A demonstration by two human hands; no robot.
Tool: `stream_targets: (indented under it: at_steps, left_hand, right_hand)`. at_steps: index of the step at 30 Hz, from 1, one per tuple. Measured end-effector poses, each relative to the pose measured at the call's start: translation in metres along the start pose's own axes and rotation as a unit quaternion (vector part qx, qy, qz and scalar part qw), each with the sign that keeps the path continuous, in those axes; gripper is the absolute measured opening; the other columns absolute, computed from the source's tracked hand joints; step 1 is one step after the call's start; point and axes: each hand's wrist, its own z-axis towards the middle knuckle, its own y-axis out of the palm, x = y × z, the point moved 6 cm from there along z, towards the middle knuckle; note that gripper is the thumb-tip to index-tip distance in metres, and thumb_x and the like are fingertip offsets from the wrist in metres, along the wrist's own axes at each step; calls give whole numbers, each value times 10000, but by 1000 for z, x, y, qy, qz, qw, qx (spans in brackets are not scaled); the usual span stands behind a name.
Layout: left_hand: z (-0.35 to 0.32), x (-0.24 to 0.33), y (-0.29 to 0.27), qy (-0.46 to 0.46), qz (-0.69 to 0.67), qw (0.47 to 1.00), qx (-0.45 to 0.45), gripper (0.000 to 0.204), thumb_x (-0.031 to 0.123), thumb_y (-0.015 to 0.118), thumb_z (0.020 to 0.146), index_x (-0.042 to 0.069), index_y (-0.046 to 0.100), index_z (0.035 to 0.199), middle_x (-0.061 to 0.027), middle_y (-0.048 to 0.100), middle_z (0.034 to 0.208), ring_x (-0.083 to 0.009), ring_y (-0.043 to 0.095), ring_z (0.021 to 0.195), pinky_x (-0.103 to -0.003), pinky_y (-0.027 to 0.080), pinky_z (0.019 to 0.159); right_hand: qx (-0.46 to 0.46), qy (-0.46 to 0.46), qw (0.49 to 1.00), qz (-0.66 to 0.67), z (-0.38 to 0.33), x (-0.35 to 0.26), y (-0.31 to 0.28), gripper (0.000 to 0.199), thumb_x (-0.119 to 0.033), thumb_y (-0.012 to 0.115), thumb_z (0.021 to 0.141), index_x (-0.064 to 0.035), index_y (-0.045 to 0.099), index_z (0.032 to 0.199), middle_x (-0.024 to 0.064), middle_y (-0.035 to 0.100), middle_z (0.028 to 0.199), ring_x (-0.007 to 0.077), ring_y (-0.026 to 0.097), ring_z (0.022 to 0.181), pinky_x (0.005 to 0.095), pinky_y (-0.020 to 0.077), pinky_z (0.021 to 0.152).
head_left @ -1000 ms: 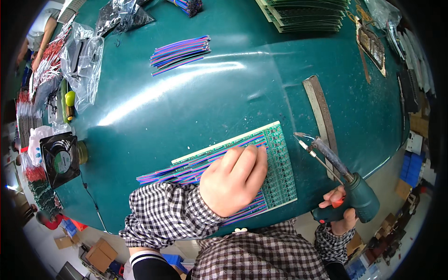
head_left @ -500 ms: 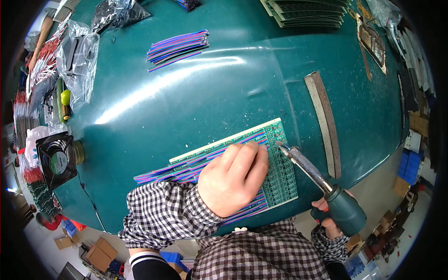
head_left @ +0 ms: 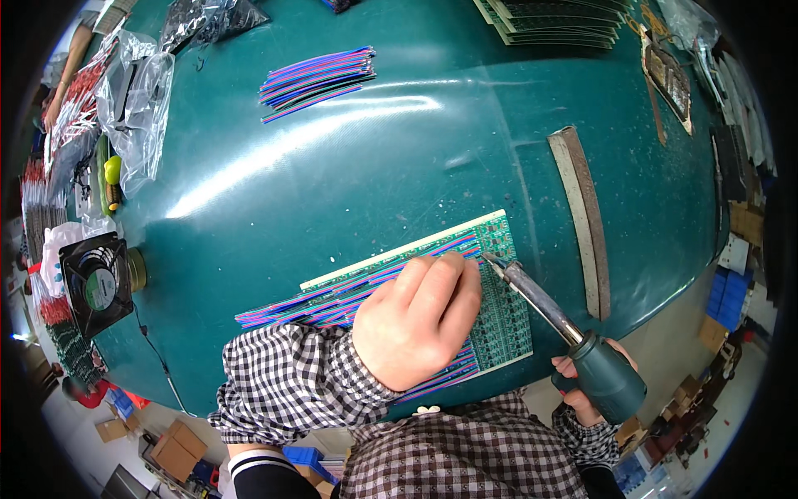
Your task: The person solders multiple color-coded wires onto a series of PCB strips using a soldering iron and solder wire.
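A green circuit board panel (head_left: pixel 504 312) lies on the table in front of me, with rows of small parts. Multi-coloured ribbon wires (head_left: pixel 283 314) in blue, red and black run across it from the left. Over them rests my left hand (head_left: pixel 416 324), its fingers bent and pressed together, pinching a wire end near the board's right part; the fingertips partly hide it. My right hand (head_left: pixel 582 402) is wrapped round the green handle of a soldering iron (head_left: pixel 613 378). The iron's tip is at the board, just right of my left fingertips.
A curved grey-brown strip (head_left: pixel 582 224) lies to the right. Another wire bundle (head_left: pixel 320 79) is farther back. Stacked boards (head_left: pixel 553 25) stand at the far edge, near a soiled tray (head_left: pixel 667 79). At the left are a small black fan (head_left: pixel 100 283) and plastic bags (head_left: pixel 145 108).
The soldering iron in my right hand has shifted a little left, bringing its tip closer to my left fingertips. My left hand keeps its place on the wires.
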Motion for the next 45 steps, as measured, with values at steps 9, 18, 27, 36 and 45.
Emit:
stream_targets:
  at_steps: [9, 18, 27, 36, 45]
  left_hand:
    - [-1, 0, 0, 2, 0, 1000, 3, 406, 50, 695, 722, -38, 739, 1115, -106, 654, 1033, -223, 658, 856, -320, 574, 735]
    - [-1, 0, 1, -1, -3, 1000, 5, 412, 49, 693, 716, -38, 735, 1116, -106, 651, 1036, -225, 657, 866, -321, 574, 746]
    - [-1, 0, 0, 4, 0, 1000, 1, 409, 52, 691, 722, -41, 733, 1118, -111, 651, 1041, -226, 657, 870, -321, 573, 748]
    - [-3, 1, 3, 26, 33, 999, 11, 387, 82, 686, 724, -25, 725, 1095, -97, 644, 1042, -206, 653, 885, -292, 560, 707]
    - [-4, 2, 7, 46, 65, 996, 38, 339, 131, 669, 714, 10, 715, 1027, -60, 622, 1013, -171, 623, 878, -259, 518, 641]
  right_hand:
    - [-27, -14, 1000, 8, 5, -4, 1, 694, -623, 865, 771, -3, 756, 1063, 111, 754, 953, 286, 714, 837, 391, 587, 789]
    - [-41, -35, 998, 39, 20, -28, 4, 587, -573, 833, 834, -27, 767, 1039, 61, 772, 936, 249, 714, 811, 360, 581, 771]
    - [-78, -26, 996, 36, 14, -19, 3, 589, -586, 811, 857, -39, 761, 1069, 37, 770, 923, 232, 712, 826, 356, 573, 765]
    - [-73, 3, 996, 41, 0, 7, 0, 658, -637, 827, 814, -21, 759, 1034, 24, 767, 906, 192, 700, 817, 333, 566, 763]
    - [-33, 18, 996, 80, 12, -17, 7, 639, -612, 843, 810, -14, 757, 1020, 34, 770, 883, 201, 698, 791, 345, 558, 753]
